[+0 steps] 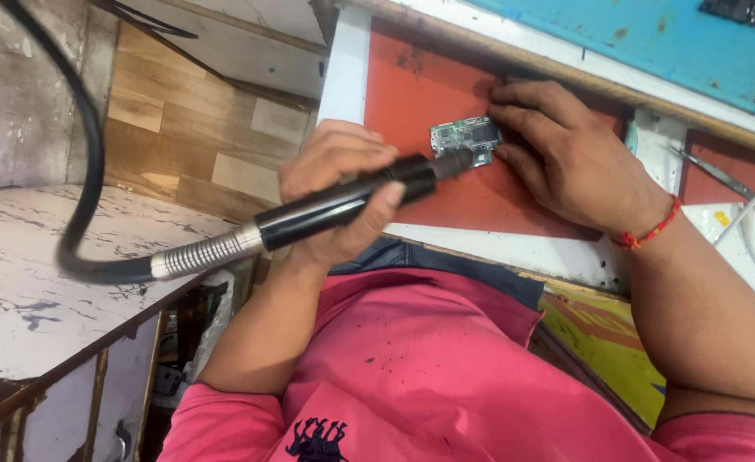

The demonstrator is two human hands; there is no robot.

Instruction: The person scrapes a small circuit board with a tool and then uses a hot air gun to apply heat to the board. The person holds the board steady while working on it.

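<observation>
Workbench surface (343,77), white and worn, fills the upper middle of the frame, and on it lies a red-orange work mat (429,94) that runs from top centre toward the right. Pink shirt (412,376) of the person takes up the lower centre. A black flexible shaft (82,171) curves down the left side of the frame and joins a ribbed metal collar.

The left hand (339,201) sits left of centre, its fingers curled fully round the black rotary tool handpiece (352,201), thumb laid along the top; the tool's tip points right and meets the lower edge of the board.

The right hand (566,162) rests flat on the mat right of centre, a red thread bracelet (651,229) at its wrist. Its fingers are stretched out and only slightly bent, closed round nothing; their tips press on the right edge of the small green circuit board (466,139). That board lies flat on the mat at upper centre, just left of those fingertips and just right of the left hand's knuckles.

Metal tweezers (720,175) lie at the far right.
</observation>
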